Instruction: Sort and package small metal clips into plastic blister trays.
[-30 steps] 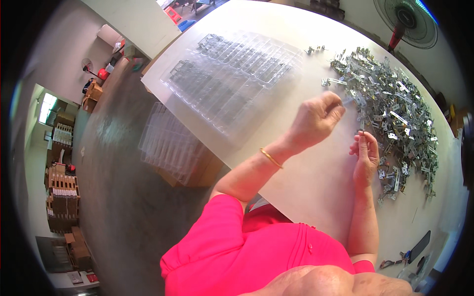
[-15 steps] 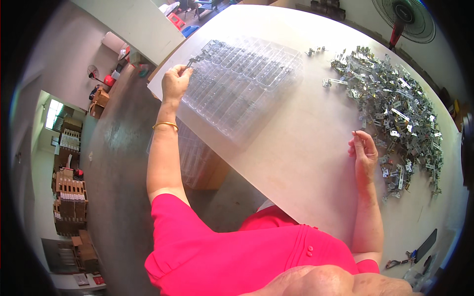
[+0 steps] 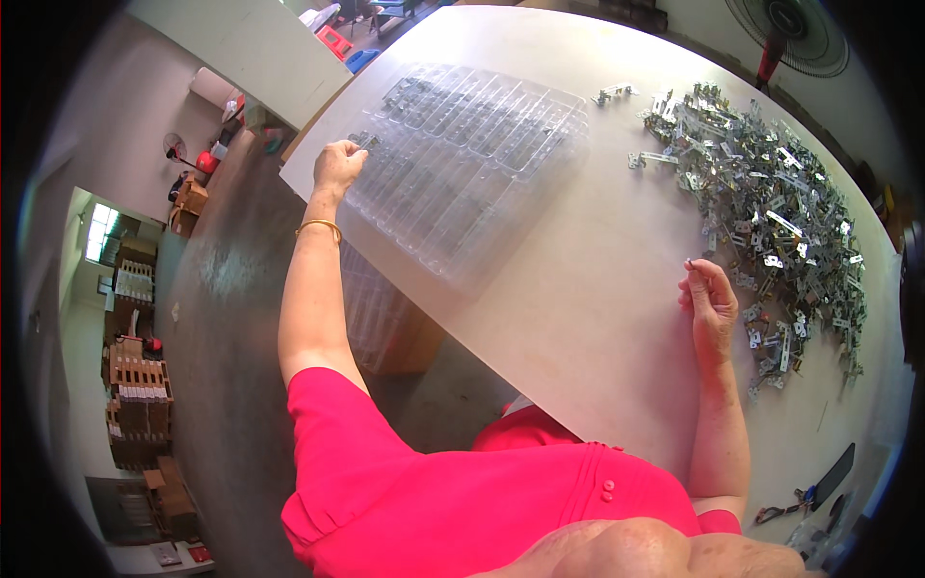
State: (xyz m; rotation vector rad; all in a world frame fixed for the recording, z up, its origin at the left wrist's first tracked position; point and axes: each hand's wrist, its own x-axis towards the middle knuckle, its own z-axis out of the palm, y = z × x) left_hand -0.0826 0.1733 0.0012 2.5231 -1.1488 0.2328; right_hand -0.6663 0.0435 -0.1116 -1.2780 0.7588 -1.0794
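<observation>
Pinching, with our left hand point(image 3: 337, 166), a metal part point(image 3: 366, 141) at the left end of the clear tray point(image 3: 424, 258), we could snag it if it tilts; our right hand point(image 3: 711, 313) is curled, its hold unclear, beside the heaped parts point(image 3: 776, 226)

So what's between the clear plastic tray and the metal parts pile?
In the head view: pale tabletop, a few loose metal parts toward the far side, and, on the near side, the right hand beside the pile.

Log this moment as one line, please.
Left hand: pinching metal part at left edge of clear tray | Right hand: pinched, any held item unclear | White table: heap of metal parts on right
</observation>
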